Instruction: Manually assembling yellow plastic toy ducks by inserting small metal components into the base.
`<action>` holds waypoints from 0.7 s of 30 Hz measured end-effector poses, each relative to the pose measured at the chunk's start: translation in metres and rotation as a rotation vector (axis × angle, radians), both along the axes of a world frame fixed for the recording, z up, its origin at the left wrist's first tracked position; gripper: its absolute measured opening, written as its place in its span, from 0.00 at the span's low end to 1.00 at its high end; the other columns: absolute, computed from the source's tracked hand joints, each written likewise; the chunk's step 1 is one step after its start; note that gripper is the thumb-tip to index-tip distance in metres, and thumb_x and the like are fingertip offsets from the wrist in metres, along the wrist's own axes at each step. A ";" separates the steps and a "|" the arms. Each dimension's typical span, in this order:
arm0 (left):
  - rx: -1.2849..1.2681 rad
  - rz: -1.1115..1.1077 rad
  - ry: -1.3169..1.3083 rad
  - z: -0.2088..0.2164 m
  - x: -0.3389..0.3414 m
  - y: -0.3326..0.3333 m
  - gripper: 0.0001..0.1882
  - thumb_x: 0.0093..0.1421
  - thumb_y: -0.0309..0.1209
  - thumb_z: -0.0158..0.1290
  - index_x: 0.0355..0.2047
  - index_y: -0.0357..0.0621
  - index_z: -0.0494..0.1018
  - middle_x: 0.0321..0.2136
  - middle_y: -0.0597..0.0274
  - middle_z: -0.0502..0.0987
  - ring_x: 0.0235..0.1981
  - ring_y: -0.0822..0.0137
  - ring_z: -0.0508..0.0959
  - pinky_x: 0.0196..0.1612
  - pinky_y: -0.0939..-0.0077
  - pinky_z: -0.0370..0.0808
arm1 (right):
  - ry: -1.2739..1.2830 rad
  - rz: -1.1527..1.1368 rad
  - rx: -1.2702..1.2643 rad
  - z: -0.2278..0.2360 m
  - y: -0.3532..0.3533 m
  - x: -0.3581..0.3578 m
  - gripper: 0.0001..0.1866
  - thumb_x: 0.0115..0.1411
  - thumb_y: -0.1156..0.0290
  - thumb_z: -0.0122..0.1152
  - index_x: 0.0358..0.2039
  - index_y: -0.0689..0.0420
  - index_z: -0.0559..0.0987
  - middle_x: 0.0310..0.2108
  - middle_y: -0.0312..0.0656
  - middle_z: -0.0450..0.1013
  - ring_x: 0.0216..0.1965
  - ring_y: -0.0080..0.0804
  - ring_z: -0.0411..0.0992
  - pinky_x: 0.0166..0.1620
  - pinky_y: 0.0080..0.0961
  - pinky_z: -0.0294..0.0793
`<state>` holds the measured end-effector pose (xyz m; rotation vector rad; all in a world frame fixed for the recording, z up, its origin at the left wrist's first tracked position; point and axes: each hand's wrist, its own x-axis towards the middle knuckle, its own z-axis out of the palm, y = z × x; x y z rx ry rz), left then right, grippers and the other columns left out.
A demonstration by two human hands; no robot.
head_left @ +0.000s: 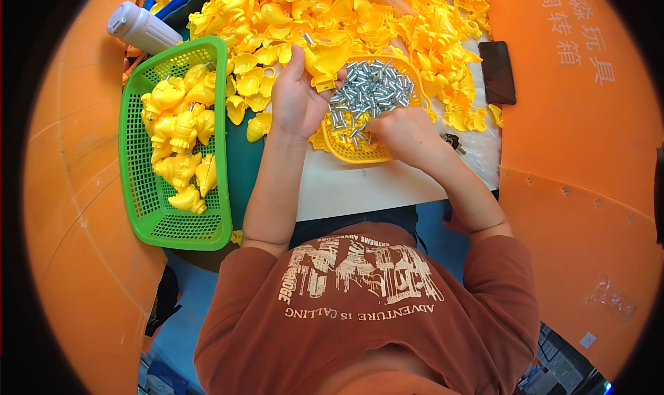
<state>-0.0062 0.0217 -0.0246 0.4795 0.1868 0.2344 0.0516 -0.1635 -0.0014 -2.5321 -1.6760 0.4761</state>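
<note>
My left hand [299, 99] is closed around a yellow plastic shell half [330, 62], its hollow side facing up. A small metal pin [309, 40] stands at the upper edge of that shell. To its right is a yellow basket [360, 156] holding many silvery metal pins [373, 87]. My right hand [404, 136] reaches into this basket at its near right part, fingers curled down among the pins. Its fingertips are hidden, so what they pinch does not show.
A green basket [225, 153] at the left holds several yellow toy figures [181, 132]. Loose yellow shell pieces [290, 15] heap across the back of the table. A white bottle [142, 29] lies behind the green basket. A dark phone [496, 72] is at the right, beside orange panels [574, 118].
</note>
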 end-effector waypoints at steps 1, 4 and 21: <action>-0.002 -0.027 0.013 -0.001 -0.001 -0.001 0.24 0.67 0.46 0.30 0.46 0.38 0.64 0.35 0.56 0.73 0.32 0.64 0.73 0.36 0.72 0.70 | -0.012 0.021 -0.047 -0.001 0.001 0.001 0.05 0.47 0.69 0.58 0.25 0.52 0.79 0.23 0.40 0.72 0.26 0.37 0.74 0.27 0.33 0.71; 0.018 -0.025 0.019 -0.001 -0.001 -0.003 0.24 0.67 0.46 0.30 0.46 0.39 0.64 0.35 0.57 0.73 0.32 0.65 0.73 0.36 0.73 0.70 | 0.003 0.052 -0.003 -0.002 -0.001 0.003 0.04 0.46 0.69 0.60 0.25 0.53 0.79 0.23 0.40 0.72 0.26 0.36 0.74 0.28 0.32 0.71; 0.137 0.026 0.073 0.007 -0.001 -0.017 0.19 0.67 0.43 0.35 0.45 0.42 0.65 0.37 0.59 0.74 0.35 0.68 0.74 0.34 0.74 0.72 | -0.019 -0.044 1.041 0.029 0.051 0.040 0.08 0.48 0.81 0.61 0.31 0.59 0.80 0.28 0.42 0.76 0.29 0.32 0.73 0.34 0.22 0.73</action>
